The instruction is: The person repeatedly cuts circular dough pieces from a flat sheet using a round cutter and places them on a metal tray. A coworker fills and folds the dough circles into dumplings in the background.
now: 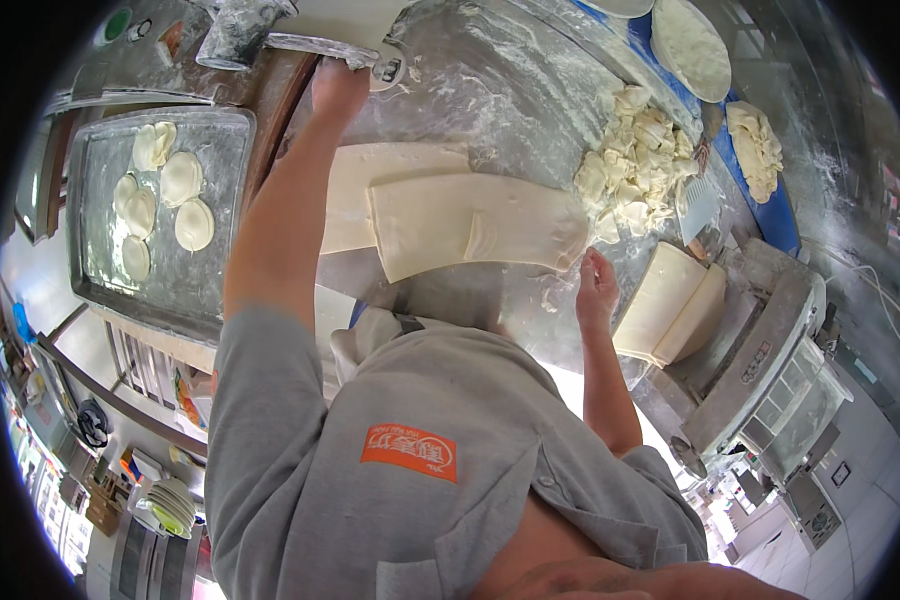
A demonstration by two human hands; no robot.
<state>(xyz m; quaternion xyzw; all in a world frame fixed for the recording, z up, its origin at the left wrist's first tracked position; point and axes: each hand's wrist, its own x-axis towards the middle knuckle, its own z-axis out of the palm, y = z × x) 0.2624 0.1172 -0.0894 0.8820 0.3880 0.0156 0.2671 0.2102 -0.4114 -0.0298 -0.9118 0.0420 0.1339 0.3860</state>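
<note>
My left hand is at the upper left, its fingers at a flour-coated edge beside a pale, rounded object; the fingers are largely hidden, so its grip is unclear. My right hand is just off the right end of a long dough sheet, fingers loosely bent, nothing visible in it. A small dough flap lies on that sheet. The sheet overlaps another flat dough piece at its left. Beyond my right hand is a heap of dough scraps.
Left is a metal tray with several dough rounds. Right are folded dough slabs beside a floury machine, and a scraper. A flour container and a dough lump are at the upper right.
</note>
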